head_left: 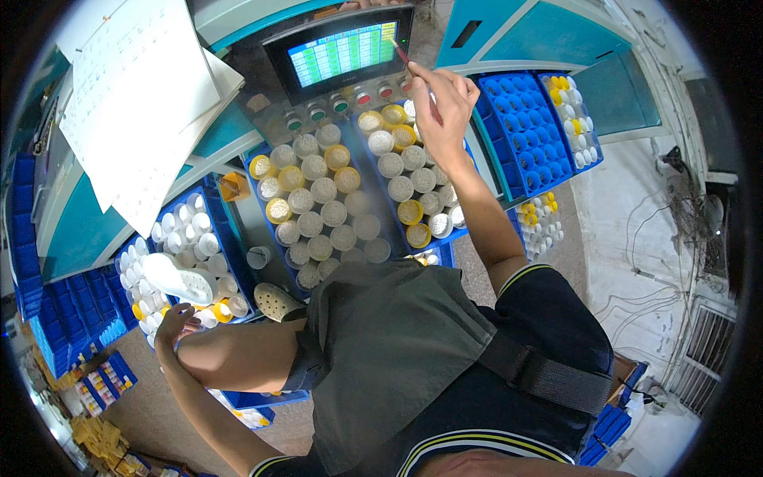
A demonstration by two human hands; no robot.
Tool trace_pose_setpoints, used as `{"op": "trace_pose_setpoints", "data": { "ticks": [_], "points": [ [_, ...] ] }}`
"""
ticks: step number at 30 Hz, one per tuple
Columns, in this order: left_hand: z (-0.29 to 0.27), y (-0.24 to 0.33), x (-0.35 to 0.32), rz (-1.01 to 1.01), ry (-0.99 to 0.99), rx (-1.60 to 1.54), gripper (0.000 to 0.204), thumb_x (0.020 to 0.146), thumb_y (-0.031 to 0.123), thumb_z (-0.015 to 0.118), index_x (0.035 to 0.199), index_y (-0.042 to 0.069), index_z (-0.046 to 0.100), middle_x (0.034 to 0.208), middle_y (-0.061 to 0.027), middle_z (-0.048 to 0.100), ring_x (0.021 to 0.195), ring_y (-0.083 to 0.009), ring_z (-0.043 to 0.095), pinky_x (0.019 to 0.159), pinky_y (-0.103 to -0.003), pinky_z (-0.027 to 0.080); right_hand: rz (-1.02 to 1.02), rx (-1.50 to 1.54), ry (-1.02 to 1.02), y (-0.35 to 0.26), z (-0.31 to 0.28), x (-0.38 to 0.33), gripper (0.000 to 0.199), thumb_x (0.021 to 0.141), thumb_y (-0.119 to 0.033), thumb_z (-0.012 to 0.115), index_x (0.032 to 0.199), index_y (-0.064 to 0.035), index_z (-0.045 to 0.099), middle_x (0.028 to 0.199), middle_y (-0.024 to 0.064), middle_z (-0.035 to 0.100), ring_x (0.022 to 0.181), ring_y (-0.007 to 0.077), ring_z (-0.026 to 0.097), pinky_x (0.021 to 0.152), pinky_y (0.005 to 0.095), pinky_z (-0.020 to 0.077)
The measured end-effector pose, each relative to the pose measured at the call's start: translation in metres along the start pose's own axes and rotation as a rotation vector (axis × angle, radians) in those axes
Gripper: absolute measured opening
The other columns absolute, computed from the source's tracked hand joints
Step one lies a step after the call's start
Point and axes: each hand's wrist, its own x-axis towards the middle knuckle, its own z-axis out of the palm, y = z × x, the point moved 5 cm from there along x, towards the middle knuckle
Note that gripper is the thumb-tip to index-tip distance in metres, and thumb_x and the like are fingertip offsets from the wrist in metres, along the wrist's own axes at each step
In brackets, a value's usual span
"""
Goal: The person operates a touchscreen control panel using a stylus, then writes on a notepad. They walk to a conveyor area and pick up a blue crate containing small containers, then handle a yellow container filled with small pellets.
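My right hand (447, 107) is closed round a thin dark red stick with a pale tip (403, 56). Its tip meets or hovers just before the lit screen (342, 57), over a grid of green, blue and yellow cells; contact cannot be made out. At lower left, my left hand (180, 321) hangs by my bent knee with fingers loosely bent and apart, nothing visible in it. Just beyond it, a white clog-shaped object (179, 278) lies on a blue crate of white and yellow cups (208, 244).
Blue trays of white and yellow cups filled with pale grains (323, 189) stand before me. Red and green buttons (340, 103) line the panel below the screen. Written paper sheets (135, 95) hang at left. A blue tray (524, 131) stands right. A beige holed clog (278, 303) shows below.
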Motion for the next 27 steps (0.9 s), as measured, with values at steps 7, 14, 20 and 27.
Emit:
{"op": "trace_pose_setpoints", "data": {
  "ticks": [7,14,20,27],
  "points": [
    [0.001,0.001,-0.001,-0.023,0.008,0.009,0.051,0.103,0.033,0.062,0.144,0.004,0.051,0.108,-0.0185,0.074,0.086,-0.0216,0.073,0.075,-0.033,0.059,-0.026,0.078,-0.026,-0.011,0.000,0.001,0.022,0.087,-0.013,0.074,0.109,-0.0102,0.078,0.090,0.0034,0.072,0.095,0.0195,0.065,0.097,0.0394,0.0330],
    [0.001,0.003,-0.002,-0.029,0.012,0.014,0.050,0.104,0.031,0.061,0.145,0.005,0.052,0.107,-0.0177,0.074,0.084,-0.0214,0.073,0.073,-0.032,0.059,-0.063,0.112,-0.085,-0.023,0.004,-0.006,0.026,0.087,-0.014,0.076,0.113,-0.0090,0.076,0.092,0.0040,0.074,0.093,0.0194,0.065,0.095,0.0396,0.0339],
    [0.000,0.006,-0.004,-0.010,0.012,0.012,0.060,0.102,0.033,0.066,0.147,-0.002,0.047,0.107,-0.0238,0.073,0.084,-0.0263,0.074,0.080,-0.038,0.063,-0.060,0.124,-0.151,-0.026,0.010,-0.013,0.024,0.087,-0.014,0.076,0.111,-0.0087,0.077,0.091,0.0040,0.073,0.091,0.0191,0.064,0.095,0.0398,0.0341],
    [0.000,0.003,-0.002,0.007,-0.007,-0.008,0.057,0.102,0.034,0.065,0.145,0.001,0.049,0.104,-0.0199,0.074,0.082,-0.0233,0.074,0.073,-0.034,0.060,-0.096,0.143,-0.111,-0.033,0.016,-0.011,0.024,0.088,-0.014,0.076,0.111,-0.0085,0.077,0.087,0.0037,0.072,0.091,0.0196,0.064,0.093,0.0399,0.0346]
  ]
}}
